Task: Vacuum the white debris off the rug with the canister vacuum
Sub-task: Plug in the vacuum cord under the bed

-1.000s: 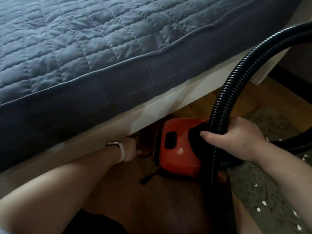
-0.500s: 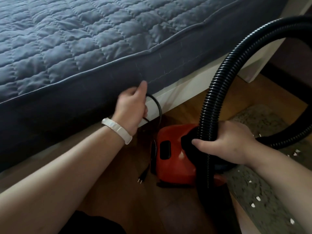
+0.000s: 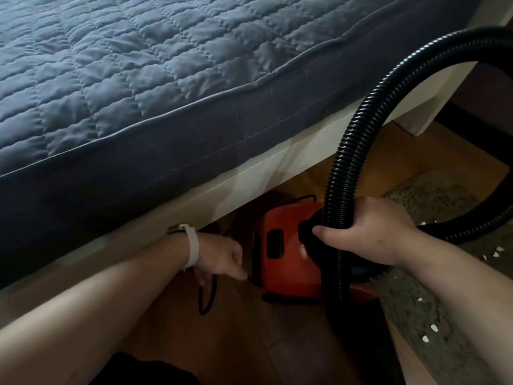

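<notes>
While the right grip clasps one hose, the left grip pinches one cord (both black).

Blue quilted bed on white frame, wooden floor

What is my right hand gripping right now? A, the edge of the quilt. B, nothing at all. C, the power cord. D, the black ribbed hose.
D: the right hand is curled round the black ribbed hose just above the red canister vacuum, while the left hand pinches the power cord lower down by the floor.
</notes>
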The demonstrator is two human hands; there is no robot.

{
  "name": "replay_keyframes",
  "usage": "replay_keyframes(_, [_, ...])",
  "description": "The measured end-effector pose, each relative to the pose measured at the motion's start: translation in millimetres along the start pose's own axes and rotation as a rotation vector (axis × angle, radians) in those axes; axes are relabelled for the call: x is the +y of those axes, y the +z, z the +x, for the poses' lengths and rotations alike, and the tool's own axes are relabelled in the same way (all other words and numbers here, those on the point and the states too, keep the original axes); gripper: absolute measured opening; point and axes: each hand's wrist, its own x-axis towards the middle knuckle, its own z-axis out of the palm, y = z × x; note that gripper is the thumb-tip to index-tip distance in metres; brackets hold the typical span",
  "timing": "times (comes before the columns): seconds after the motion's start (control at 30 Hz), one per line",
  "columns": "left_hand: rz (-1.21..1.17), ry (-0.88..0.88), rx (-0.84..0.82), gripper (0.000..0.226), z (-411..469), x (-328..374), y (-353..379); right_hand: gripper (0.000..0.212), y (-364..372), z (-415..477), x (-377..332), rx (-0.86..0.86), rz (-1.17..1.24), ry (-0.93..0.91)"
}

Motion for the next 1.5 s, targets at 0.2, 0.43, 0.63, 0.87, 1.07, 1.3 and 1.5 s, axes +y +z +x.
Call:
replay_keyframes(0.2, [-0.091,0.142,0.186,0.029,33,-3,14,0.062,25,7,0,-0.025,0.032,0.055])
replay_keyframes(0.43, [0.058,0.087,0.253,0.02,51,-32,25,0.06,52,17,-13,-0.099,0.053,-0.01])
replay_keyframes(0.63, [0.303,-0.089,0.268,0.033,67,-69,34,0.061,63,23,-25,-0.094,0.03,-0.052])
replay_keyframes(0.87, [0.276,0.169,0.433,0.018,70,-66,29,0.057,54,27,-32,-0.069,0.073,0.002])
replay_keyframes(1.07, [0.021,0.235,0.448,0.021,92,-77,34,0.053,25,20,-38,-0.031,0.029,-0.013])
replay_keyframes(1.3, [-0.324,0.252,0.467,0.051,95,-66,13,0.06,-3,-2,-33,0.041,0.112,-0.16])
replay_keyframes(1.5, [-0.263,0.207,0.35,0.038,109,-62,19,0.047,-12,-18,-28,0.11,0.152,-0.176])
